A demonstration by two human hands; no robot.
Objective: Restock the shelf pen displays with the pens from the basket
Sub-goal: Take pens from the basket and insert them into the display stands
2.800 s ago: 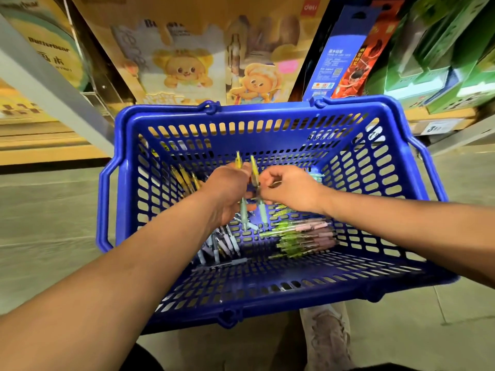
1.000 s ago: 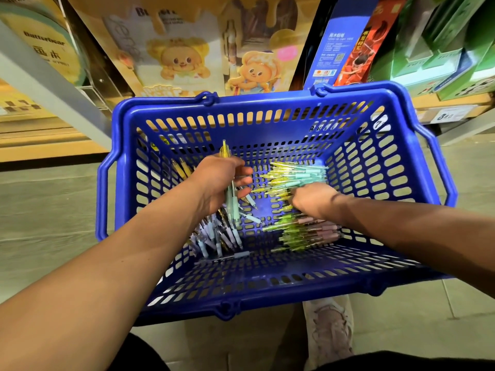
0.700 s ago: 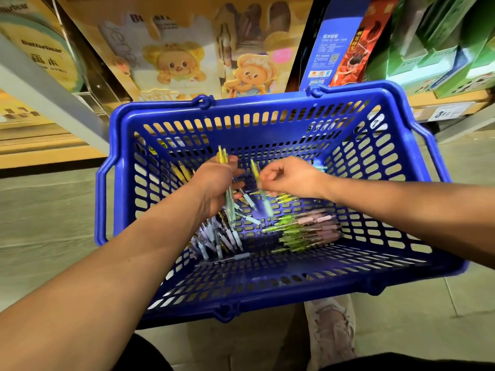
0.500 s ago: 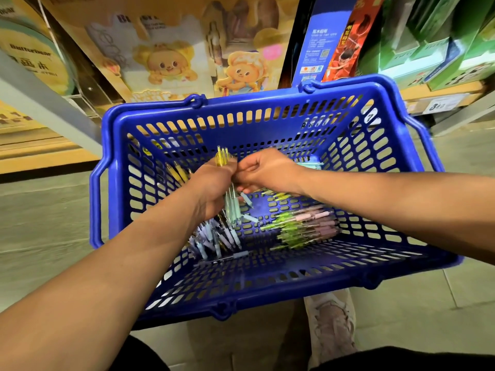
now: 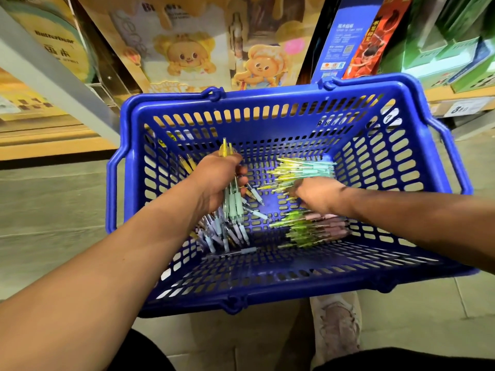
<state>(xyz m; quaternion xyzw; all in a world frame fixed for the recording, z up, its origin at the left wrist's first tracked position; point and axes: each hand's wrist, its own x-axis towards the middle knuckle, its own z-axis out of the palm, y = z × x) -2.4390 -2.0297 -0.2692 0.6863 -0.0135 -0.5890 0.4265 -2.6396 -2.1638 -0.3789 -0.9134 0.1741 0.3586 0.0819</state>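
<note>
Clutching mint pens [image 5: 234, 202] with left hand [image 5: 217, 178] while right hand [image 5: 318, 195], grip unclear, digs at the basket's [image 5: 267, 96] two o'clock, you may drop some.

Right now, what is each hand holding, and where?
Left hand grips a bundle of mint-green, yellow-topped plastic pens around their upper barrels. Right hand: blurred, cannot tell.

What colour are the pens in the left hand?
The pens are mint green with yellow tops; head view.
</note>
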